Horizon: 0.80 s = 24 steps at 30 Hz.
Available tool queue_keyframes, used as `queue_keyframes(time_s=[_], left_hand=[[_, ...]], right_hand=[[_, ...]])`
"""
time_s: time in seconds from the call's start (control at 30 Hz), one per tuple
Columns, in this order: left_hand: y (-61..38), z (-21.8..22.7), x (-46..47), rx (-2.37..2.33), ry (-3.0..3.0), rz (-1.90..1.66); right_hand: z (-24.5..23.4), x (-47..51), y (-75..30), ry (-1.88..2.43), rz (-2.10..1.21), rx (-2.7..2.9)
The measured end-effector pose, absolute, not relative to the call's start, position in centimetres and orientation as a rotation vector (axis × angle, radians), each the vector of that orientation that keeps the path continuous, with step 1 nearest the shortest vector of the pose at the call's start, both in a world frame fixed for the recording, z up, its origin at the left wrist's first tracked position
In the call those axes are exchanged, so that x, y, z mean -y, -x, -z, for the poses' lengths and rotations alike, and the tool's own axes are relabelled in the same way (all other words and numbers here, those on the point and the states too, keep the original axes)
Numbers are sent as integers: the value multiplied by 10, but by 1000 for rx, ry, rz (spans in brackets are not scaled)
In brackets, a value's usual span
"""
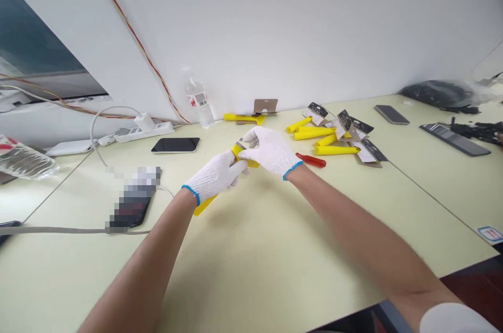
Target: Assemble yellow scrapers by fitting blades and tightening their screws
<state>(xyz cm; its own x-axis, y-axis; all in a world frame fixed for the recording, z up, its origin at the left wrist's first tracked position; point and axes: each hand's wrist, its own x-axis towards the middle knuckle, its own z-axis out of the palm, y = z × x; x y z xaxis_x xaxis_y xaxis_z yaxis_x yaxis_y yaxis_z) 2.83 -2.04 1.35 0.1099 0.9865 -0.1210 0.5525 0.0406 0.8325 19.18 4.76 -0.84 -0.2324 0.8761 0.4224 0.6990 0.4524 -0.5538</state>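
Note:
Both my hands wear white knit gloves with blue cuffs and meet above the pale tabletop [251, 249]. My left hand [215, 175] grips a flat yellow plastic handle [204, 206], whose lower end sticks out below the glove. My right hand [271, 152] closes on its upper part, where a yellow edge [237, 151] and a small grey metal piece show between the gloves. Beyond my right hand lie several loose yellow handles [314, 133], several cardboard packaging cards with black tops [341, 124], and a red-handled screwdriver [310, 160], which is nearest that hand and apart from it.
A water bottle [199, 102], another yellow handle [243, 118], and a white power strip [143, 131] with cables stand along the wall. Several phones lie on the table, one pixelated [133, 202]. Dark parts and a bag [440, 93] sit far right.

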Motion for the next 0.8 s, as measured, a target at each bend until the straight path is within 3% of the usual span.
queue_keyframes(time_s=[0.2, 0.57, 0.8], left_hand=[[-24, -12, 12, -1479, -1628, -537], [-21, -21, 24, -1525, -1602, -598], [-20, -21, 24, -1527, -1597, -570]], right_hand=[[10, -54, -208, 1276, -408, 2054], [-10, -43, -218, 1143, -582, 2377], [0, -51, -220, 1219, -563, 2263]])
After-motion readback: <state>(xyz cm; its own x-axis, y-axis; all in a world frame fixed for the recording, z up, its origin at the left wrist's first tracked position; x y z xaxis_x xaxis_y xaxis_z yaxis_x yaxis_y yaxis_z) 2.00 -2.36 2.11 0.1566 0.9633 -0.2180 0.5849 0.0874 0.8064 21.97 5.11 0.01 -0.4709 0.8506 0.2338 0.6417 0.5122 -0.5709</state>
